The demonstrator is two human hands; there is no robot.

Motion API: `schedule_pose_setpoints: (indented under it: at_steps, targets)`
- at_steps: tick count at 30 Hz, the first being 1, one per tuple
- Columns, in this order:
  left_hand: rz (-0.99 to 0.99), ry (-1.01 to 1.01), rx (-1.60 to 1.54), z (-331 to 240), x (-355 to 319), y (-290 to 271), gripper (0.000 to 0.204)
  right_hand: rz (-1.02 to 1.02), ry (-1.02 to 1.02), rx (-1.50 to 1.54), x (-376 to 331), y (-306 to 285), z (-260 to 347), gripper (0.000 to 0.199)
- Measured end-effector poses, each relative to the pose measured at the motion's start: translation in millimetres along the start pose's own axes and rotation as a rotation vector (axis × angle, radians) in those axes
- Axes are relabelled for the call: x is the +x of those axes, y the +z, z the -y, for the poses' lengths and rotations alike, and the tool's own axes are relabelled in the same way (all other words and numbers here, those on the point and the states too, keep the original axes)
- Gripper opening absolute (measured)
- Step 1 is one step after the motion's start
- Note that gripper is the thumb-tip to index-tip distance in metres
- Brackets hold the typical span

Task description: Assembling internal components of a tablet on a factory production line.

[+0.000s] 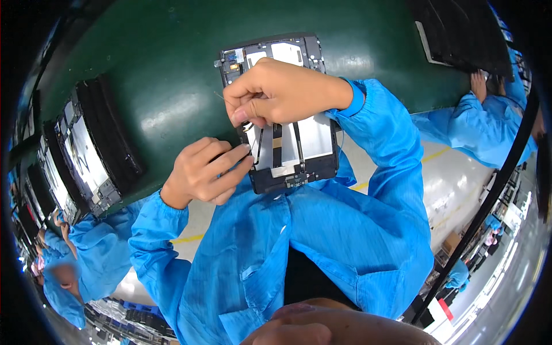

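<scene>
An opened tablet (319,141) lies in front of me, its black frame around silver plates, with dark ribbon cables running down the middle. My right hand (276,95) is closed over its left part, thumb and fingers pinched together. From that pinch a thin, slender tool (219,96) sticks out to the upper left; the fingers hide most of it. My left hand (207,171) is curled at the tablet's lower left edge, its fingertips touching the frame. A blue band circles my right wrist.
On the green table (172,57), a row of opened tablets (86,149) with black covers stands at the left. A dark stack or case (460,34) sits at the far right, near a co-worker's hand (478,86). Another person in blue (103,247) works at the left.
</scene>
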State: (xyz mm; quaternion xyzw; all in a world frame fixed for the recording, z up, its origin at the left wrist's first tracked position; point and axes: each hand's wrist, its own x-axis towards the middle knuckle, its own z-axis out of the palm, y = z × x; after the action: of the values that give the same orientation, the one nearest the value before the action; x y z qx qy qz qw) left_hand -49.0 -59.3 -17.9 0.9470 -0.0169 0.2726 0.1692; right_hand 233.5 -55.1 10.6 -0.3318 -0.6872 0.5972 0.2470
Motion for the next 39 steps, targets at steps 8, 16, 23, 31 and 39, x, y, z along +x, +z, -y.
schedule_pose_setpoints:
  at_steps: [8,16,23,31,39]
  targets:
    - [0.001,-0.001,-0.07,9,0,0,0.041,-0.044,0.024,0.04,2,1,-3,0.017]
    - [0.005,0.034,0.055,10,3,2,0.041,-0.05,0.014,0.028,2,2,-4,0.019]
    - [0.025,0.052,0.064,10,6,-2,0.028,-0.044,0.018,0.057,1,1,-5,0.021]
    - [0.024,0.061,0.081,12,9,-3,0.028,-0.047,-0.001,0.036,0,1,-5,0.02]
    - [0.011,0.072,0.137,18,8,-3,0.044,-0.09,-0.013,0.104,1,3,-7,0.019]
